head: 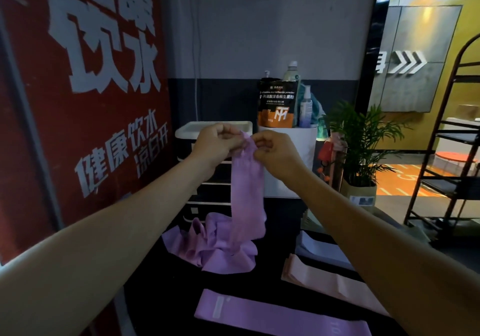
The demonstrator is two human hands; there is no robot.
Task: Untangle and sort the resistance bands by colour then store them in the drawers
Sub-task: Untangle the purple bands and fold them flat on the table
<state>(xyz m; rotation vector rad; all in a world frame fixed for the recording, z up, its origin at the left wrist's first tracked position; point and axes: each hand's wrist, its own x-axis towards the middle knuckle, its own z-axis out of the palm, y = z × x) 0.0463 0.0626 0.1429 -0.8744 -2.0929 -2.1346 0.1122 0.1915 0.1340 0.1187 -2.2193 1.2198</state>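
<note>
A long purple band [248, 187] hangs from both of my raised hands. My left hand [215, 145] and my right hand [275, 151] pinch its top end side by side. Its lower part trails into a crumpled purple heap [207, 247] on the black table [161, 296]. A flat purple loop band [272, 315] lies near the front edge. To the right lie a pink band [319, 281] and a pale lilac-grey band [319, 247]. The white drawer unit with dark drawers [207, 193] stands behind the hanging band.
A white cabinet [304, 159] beside the drawers carries a supplement pouch [276, 104] and spray bottles. A potted plant [361, 148] and a dark metal shelf rack [452, 154] stand to the right. A red poster wall [78, 102] bounds the left.
</note>
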